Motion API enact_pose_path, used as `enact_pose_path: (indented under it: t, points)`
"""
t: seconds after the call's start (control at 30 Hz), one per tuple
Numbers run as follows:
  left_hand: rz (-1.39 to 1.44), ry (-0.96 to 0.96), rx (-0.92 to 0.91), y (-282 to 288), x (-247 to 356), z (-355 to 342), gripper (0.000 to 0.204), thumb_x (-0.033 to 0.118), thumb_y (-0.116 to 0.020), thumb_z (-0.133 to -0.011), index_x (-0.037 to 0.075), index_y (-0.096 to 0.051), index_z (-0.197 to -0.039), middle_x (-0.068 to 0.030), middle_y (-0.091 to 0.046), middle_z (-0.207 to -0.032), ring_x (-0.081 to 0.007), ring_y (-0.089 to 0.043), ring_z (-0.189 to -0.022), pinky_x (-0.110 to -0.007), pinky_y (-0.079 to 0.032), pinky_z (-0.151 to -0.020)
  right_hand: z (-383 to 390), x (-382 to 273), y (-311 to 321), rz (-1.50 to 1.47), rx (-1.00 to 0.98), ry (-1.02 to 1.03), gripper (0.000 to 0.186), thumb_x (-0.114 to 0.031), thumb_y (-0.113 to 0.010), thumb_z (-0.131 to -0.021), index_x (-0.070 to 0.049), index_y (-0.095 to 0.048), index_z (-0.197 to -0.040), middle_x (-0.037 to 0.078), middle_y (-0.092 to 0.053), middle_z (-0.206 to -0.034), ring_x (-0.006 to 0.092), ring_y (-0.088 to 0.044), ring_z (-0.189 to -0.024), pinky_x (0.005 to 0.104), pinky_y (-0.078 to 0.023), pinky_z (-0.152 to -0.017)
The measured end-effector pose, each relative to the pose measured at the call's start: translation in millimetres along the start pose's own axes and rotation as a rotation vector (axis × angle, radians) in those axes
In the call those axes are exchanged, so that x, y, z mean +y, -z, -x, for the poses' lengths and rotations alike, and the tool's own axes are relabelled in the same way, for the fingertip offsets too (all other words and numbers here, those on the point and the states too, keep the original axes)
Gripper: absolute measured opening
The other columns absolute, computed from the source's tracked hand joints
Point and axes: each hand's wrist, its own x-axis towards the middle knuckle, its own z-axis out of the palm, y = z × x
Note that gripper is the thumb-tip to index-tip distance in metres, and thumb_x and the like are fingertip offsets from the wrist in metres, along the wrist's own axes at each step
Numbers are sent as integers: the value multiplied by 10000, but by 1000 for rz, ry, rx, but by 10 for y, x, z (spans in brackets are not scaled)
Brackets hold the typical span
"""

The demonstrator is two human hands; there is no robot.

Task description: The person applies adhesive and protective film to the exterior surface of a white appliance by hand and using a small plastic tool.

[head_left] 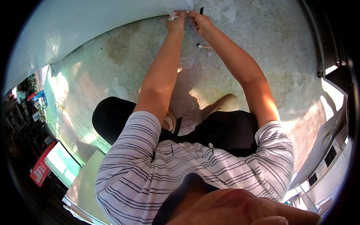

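Observation:
My left hand (175, 21) is at the lower edge of a large white panel (86, 26), fingers closed around a small crumpled whitish piece (173, 18). Beside it, my right hand (200, 23) has its thumb and finger at the same edge, close to the left fingertips. A thin dark flat object (201, 10) pokes up from the right hand, which appears to grip it. Just below on the concrete, a small tool with a tan handle and dark head (203, 46) lies loose.
I squat on a stained concrete floor (262, 52). Dark metal rails (320, 45) stand at the right, with white appliances (326, 161) lower down. At the left are cluttered goods (33, 97), a red sign (43, 165) and pale cabinet tops (84, 180).

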Motion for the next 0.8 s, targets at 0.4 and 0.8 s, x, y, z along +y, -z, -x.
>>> enact_pose_path:
  t: [0.4, 0.8]
  points:
    - [-408, -134, 36, 127, -50, -70, 250, 207, -725, -743, 19, -648, -889, -69, -687, -879, -179, -632, -793, -345, -483, -705, -351, 128, -56, 149, 6, -113, 210, -218, -724, -739, -146, -545, -655, -31, -479, -628, 85, -348, -518, 272, -240, -449]
    - [-294, -139, -157, 213, -73, -28, 420, 372, -802, -714, 30, -672, -919, -91, -696, -843, -243, -652, -765, -360, -487, -684, -255, 210, -14, 39, 35, -110, 173, -71, -767, -691, -5, -611, -727, 61, -579, -755, 162, -538, -669, 319, -470, -604]
